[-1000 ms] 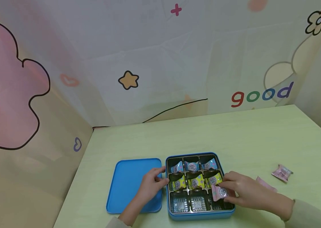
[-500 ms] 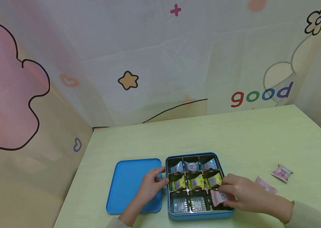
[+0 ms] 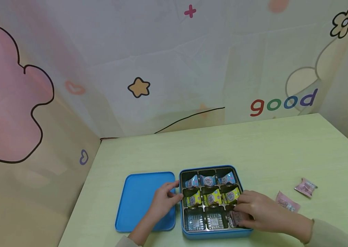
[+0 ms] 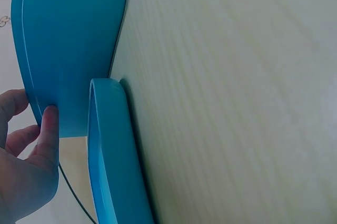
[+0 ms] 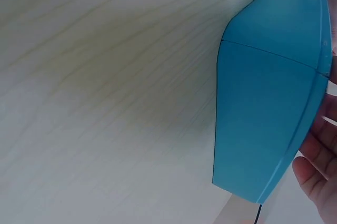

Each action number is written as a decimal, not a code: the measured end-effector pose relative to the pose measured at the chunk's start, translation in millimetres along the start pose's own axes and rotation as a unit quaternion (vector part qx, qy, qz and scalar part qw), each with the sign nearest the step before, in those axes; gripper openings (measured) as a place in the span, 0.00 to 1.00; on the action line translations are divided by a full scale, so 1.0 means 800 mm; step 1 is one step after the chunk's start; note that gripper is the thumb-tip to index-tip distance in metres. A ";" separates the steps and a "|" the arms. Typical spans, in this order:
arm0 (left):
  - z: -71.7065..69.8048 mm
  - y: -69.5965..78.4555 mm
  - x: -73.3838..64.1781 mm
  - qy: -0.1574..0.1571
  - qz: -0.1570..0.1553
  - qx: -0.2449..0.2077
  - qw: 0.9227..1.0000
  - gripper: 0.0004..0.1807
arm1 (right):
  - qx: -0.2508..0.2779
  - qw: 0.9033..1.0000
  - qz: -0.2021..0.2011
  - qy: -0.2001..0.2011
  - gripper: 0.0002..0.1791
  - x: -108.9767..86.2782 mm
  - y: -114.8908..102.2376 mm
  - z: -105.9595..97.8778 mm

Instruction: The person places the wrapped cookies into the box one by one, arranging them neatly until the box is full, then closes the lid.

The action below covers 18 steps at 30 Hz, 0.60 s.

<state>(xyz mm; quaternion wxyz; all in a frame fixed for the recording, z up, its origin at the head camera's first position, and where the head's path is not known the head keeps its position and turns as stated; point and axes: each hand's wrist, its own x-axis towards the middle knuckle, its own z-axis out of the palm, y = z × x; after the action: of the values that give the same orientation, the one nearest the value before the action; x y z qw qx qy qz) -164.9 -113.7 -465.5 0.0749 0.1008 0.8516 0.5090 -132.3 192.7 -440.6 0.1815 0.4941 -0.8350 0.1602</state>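
The left hand, fingers uncurled, touches the box, likely to steady it; the right hand pinches a sweet inside its near-right corner. The lid lies nearer the worktop's left edge.

Light dim, even over counter; thin highlight edges tin, dark shadow hugs lid. Wrist views hazy.

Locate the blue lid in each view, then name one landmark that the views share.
Head: blue lid, low, left of centre.
Left wrist: its raised rim, lower left.
Right wrist: not in it.
Shared landmark: the blue nine-compartment box, showing its outer wall in both wrist views.
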 end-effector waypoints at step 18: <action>-0.001 0.004 -0.001 0.001 -0.003 -0.006 1.000 0.27 | -0.013 0.999 0.023 0.018 0.13 -0.004 0.001 -0.007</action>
<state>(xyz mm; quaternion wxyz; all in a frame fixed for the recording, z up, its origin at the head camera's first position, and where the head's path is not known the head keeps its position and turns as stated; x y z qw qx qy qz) -163.8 -113.1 -462.7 0.0763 0.0977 0.8486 0.5143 -130.8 198.2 -437.6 0.1996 0.4697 -0.8446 0.1621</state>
